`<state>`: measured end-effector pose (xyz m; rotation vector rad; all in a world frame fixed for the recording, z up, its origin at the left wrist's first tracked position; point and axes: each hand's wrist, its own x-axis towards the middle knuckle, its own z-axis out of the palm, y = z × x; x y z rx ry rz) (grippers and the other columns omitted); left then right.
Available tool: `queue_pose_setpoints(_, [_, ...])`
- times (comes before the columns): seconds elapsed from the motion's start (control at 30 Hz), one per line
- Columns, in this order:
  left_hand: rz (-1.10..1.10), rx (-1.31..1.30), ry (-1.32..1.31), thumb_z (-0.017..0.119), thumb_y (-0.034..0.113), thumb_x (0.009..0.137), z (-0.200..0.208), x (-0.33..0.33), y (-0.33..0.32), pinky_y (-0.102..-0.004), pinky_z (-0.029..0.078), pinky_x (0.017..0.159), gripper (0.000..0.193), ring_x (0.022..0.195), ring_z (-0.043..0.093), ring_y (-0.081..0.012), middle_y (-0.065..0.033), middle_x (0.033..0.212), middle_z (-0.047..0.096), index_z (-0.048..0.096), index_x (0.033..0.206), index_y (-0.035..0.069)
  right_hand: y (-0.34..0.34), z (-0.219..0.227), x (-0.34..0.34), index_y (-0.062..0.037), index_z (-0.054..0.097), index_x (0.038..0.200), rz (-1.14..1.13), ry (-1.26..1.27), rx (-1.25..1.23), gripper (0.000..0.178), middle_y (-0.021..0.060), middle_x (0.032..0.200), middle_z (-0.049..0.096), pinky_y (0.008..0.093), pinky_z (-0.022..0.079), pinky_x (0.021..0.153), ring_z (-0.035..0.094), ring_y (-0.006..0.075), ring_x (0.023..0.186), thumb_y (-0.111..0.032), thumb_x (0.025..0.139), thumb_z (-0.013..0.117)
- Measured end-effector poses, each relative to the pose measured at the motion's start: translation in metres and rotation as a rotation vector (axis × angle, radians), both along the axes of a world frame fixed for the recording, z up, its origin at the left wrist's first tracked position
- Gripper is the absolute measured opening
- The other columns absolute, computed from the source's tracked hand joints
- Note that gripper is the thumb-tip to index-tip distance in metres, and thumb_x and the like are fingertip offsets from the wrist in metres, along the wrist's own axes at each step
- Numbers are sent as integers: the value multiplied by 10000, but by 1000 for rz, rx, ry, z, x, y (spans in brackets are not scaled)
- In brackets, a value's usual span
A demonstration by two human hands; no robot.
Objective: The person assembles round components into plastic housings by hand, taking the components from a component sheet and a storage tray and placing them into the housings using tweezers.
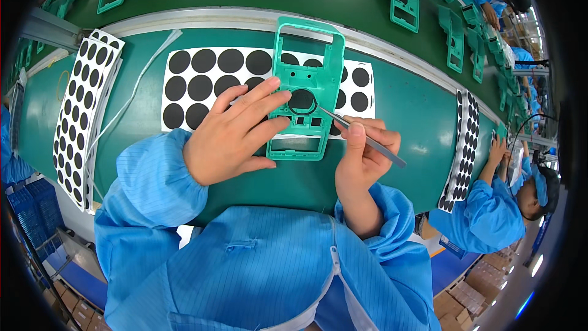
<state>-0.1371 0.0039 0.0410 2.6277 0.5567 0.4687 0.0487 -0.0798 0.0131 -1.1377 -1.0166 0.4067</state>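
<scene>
In front of me a green plastic housing (329, 89) lies across a white sheet of black round stickers (200, 87). A black disc (302, 101) sits in the round opening at the housing's middle. My left hand (236, 132) rests with fingers spread, its fingertips touching the housing's left side by that opening. Tweezers (383, 150) are pinched in my right hand (365, 153). Their tip meets the right rim of the round opening, beside the disc. Whether the tip grips the disc's edge is too small to tell.
Stacked sticker sheets (86, 104) lie at the left, and more sticker sheets (460, 147) at the right. Beyond a pale rail (239, 16), a dark green belt carries several green housings (404, 0). A white cord (138, 79) crosses the left worktop. A co-worker (490, 208) works at the right.
</scene>
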Motion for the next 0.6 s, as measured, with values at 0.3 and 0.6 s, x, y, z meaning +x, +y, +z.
queue_pose_setpoints(0.3, [-14, -55, -44, 785, 229, 497, -3, 0, 3, -419, 350, 893, 638, 1251, 329, -311, -122, 1279, 408, 523, 1051, 52, 0, -3, -1, -17, 370, 931, 45, 50, 15, 203, 180, 882, 556, 231, 495, 661, 592, 159, 751, 57, 824, 526])
queue_pose_setpoints(0.6, [-15, -57, -39, 786, 230, 490, -3, 0, 3, -414, 355, 884, 646, 1252, 330, -312, -127, 1282, 405, 522, 1052, 50, 2, -2, -1, 4, 361, 892, 13, -19, -2, 171, 162, 835, 540, 297, 560, 653, 605, 194, 720, -17, 848, 525])
